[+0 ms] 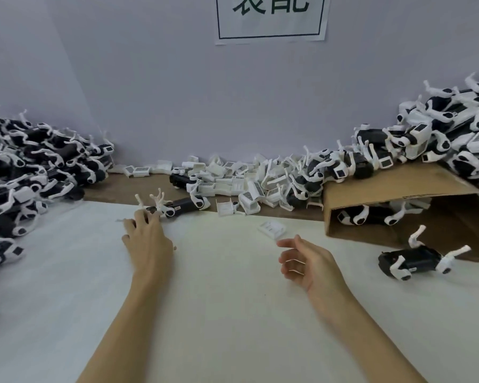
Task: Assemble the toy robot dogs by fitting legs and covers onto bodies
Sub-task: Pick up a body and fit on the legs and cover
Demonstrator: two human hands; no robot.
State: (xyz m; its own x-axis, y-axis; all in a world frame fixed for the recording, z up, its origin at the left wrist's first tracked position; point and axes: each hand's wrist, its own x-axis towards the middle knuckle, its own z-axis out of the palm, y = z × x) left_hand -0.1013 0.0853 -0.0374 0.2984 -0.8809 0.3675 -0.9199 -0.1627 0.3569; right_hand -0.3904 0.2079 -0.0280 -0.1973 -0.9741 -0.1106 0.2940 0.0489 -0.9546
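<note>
Left hand (147, 236) reaching, fingers relaxed, just beside toy robot dog (177, 207); right hand (304, 261) hovering loosely curled, holding nothing, near white cover (271, 229).

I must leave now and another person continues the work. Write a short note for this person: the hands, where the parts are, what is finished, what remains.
Left hand: open, holds nothing, fingertips just short of a black body with white legs lying legs-up at the mat's far edge.
Right hand: open, loosely curled, empty, near a single white cover on the mat.
Loose covers are heaped against the wall.
Another legged body lies at right, no cover visible on it.
Heaps of dogs stand left and right; their finish is unclear.
Left: fit the cover on the body, then continue.
</note>
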